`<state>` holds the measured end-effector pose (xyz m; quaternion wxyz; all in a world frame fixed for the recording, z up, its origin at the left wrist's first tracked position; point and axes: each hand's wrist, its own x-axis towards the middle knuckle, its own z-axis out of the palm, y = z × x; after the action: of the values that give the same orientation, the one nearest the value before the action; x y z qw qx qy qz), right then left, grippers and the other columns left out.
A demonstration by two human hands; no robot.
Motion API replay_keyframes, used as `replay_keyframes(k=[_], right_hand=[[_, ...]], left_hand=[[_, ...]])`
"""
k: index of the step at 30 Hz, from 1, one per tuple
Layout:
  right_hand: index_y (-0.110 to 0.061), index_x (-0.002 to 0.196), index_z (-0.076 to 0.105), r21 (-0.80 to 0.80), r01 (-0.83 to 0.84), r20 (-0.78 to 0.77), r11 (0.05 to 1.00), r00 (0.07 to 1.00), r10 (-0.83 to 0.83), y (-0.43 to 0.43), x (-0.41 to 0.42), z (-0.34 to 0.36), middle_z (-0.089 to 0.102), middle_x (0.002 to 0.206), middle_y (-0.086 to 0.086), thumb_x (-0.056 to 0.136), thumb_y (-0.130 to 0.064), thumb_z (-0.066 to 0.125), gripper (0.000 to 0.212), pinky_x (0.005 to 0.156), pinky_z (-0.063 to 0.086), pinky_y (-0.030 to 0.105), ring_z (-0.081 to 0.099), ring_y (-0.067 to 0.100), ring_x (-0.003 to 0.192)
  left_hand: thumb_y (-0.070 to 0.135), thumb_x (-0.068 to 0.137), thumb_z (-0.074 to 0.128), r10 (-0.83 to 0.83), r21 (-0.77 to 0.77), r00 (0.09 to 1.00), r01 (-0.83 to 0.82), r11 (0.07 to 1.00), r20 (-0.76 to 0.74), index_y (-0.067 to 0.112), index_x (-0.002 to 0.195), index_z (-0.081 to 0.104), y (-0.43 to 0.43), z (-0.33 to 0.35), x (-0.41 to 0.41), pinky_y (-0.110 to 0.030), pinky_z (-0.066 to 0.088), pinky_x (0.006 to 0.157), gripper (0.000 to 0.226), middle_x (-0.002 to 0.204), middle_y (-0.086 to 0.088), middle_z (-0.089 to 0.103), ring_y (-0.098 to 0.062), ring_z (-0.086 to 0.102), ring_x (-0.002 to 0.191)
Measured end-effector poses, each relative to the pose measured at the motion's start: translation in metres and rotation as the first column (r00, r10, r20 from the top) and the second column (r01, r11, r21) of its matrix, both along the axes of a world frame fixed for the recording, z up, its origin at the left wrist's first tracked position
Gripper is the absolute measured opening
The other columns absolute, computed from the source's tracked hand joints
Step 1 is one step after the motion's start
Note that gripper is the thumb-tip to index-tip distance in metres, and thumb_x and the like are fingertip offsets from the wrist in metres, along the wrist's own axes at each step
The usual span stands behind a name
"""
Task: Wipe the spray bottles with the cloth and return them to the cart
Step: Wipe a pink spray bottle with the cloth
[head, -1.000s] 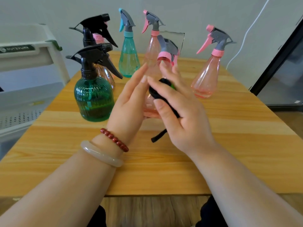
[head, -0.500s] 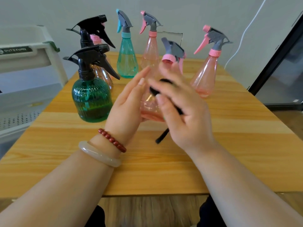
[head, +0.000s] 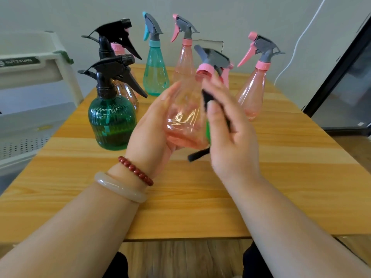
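My left hand (head: 148, 133) cradles a clear pink spray bottle (head: 184, 121) with a grey-and-pink trigger head, holding it tilted just above the wooden table (head: 281, 177). My right hand (head: 234, 141) pinches a black-and-green cloth (head: 206, 99) under the thumb and presses it against the bottle's right side. A black strip of the cloth hangs below the bottle. The white cart (head: 30, 73) stands to the left of the table.
Several other spray bottles stand at the back of the table: a dark green one with a black head (head: 111, 121), another black-headed one behind it (head: 128, 93), a teal one (head: 155, 77), a pink one (head: 184, 59) and a pink one at the right (head: 253, 93). A dark glass door is at the right.
The pink bottle has come up off the table and tilted in my left hand. My right hand with the cloth has slid from the bottle's front round to its right side.
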<state>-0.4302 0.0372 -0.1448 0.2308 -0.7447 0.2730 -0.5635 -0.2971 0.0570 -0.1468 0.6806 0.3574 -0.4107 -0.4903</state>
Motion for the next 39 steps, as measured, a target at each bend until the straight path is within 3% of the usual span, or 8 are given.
replay_keyframes(k=[4, 7, 11, 16, 22, 29, 35, 39], right_hand=[[-0.038, 0.131, 0.058, 0.432, -0.211, 0.388, 0.877, 0.921, 0.031, -0.007, 0.001, 0.002, 0.056, 0.140, -0.011, 0.095, -0.045, 0.049, 0.038, 0.110, 0.040, 0.052, 0.049, 0.014, 0.133], [-0.043, 0.128, 0.057, 0.345, -0.203, 0.292, 0.916, 0.951, 0.101, -0.006, -0.001, 0.006, 0.054, 0.133, -0.030, 0.097, -0.043, 0.048, 0.032, 0.106, 0.042, 0.058, 0.050, 0.011, 0.132], [-0.041, 0.128, 0.058, 0.331, -0.051, 0.182, 0.942, 0.983, -0.011, -0.015, -0.009, 0.012, 0.048, 0.113, -0.054, 0.097, -0.040, 0.048, 0.033, 0.107, 0.043, 0.049, 0.047, -0.002, 0.130], [-0.037, 0.133, 0.058, 0.251, 0.066, -0.004, 0.966, 0.998, -0.067, -0.015, -0.012, 0.006, 0.055, 0.126, -0.034, 0.101, -0.034, 0.050, 0.034, 0.103, 0.042, 0.020, 0.048, -0.013, 0.123], [-0.006, 0.130, 0.060, -0.276, -0.106, -0.208, 0.955, 0.977, 0.049, 0.008, 0.007, 0.000, 0.046, 0.139, 0.000, 0.097, -0.014, 0.057, 0.034, 0.122, 0.022, 0.041, 0.023, -0.006, 0.141], [-0.019, 0.120, 0.065, 0.075, 0.153, 0.208, 0.985, 0.964, -0.165, -0.014, -0.009, 0.010, 0.065, 0.119, -0.014, 0.100, -0.016, 0.051, 0.025, 0.101, 0.042, 0.019, 0.057, 0.000, 0.119], [-0.008, 0.128, 0.061, -0.206, 0.004, -0.087, 0.978, 0.996, -0.022, 0.003, 0.001, -0.005, 0.051, 0.140, 0.002, 0.099, -0.012, 0.051, 0.031, 0.117, 0.032, 0.041, 0.039, 0.008, 0.139], [-0.014, 0.129, 0.062, -0.034, 0.032, 0.030, 0.999, 0.999, -0.031, -0.008, -0.005, 0.001, 0.057, 0.136, -0.009, 0.101, -0.016, 0.050, 0.030, 0.113, 0.039, 0.038, 0.048, 0.011, 0.134]], left_hand=[[0.015, 0.103, 0.046, 0.074, -0.058, 0.990, -0.067, 0.996, 0.117, 0.022, 0.141, 0.050, 0.003, -0.004, -0.007, -0.026, 0.055, 0.090, 0.038, 0.130, 0.007, 0.064, 0.001, 0.062, 0.114], [0.004, 0.101, 0.050, 0.158, -0.036, 0.971, -0.154, 0.987, 0.180, 0.037, 0.140, 0.039, 0.003, -0.006, -0.003, 0.003, 0.032, 0.093, 0.052, 0.137, 0.027, 0.045, 0.033, 0.036, 0.113], [0.040, 0.098, 0.046, 0.127, -0.081, 0.972, -0.113, 0.990, 0.197, 0.035, 0.130, 0.057, 0.000, -0.005, -0.004, -0.042, 0.040, 0.111, 0.034, 0.133, 0.010, 0.062, -0.005, 0.052, 0.129], [0.056, 0.084, 0.061, -0.033, -0.009, 0.983, 0.035, 0.999, 0.181, 0.042, 0.137, 0.048, -0.003, -0.008, -0.011, -0.054, 0.044, 0.105, 0.056, 0.141, 0.009, 0.056, -0.015, 0.052, 0.131], [0.044, 0.100, 0.040, -0.205, -0.036, 0.968, 0.202, 0.979, -0.146, 0.014, 0.145, 0.045, 0.000, 0.005, 0.005, -0.049, 0.021, 0.117, 0.055, 0.147, -0.011, 0.046, -0.030, 0.039, 0.136], [0.039, 0.090, 0.054, -0.249, 0.034, 0.969, 0.249, 0.968, -0.009, 0.026, 0.119, 0.061, 0.008, 0.002, -0.013, -0.044, 0.061, 0.068, 0.032, 0.105, 0.006, 0.074, -0.020, 0.071, 0.095], [0.040, 0.102, 0.039, -0.111, 0.008, 0.994, 0.112, 0.994, -0.021, 0.021, 0.143, 0.048, 0.004, 0.001, -0.003, -0.060, 0.043, 0.102, 0.046, 0.134, -0.009, 0.061, -0.031, 0.060, 0.120], [0.033, 0.105, 0.038, -0.122, 0.000, 0.992, 0.122, 0.993, 0.034, 0.022, 0.138, 0.052, 0.003, 0.002, -0.005, -0.041, 0.058, 0.073, 0.037, 0.125, -0.002, 0.067, -0.021, 0.064, 0.114]])
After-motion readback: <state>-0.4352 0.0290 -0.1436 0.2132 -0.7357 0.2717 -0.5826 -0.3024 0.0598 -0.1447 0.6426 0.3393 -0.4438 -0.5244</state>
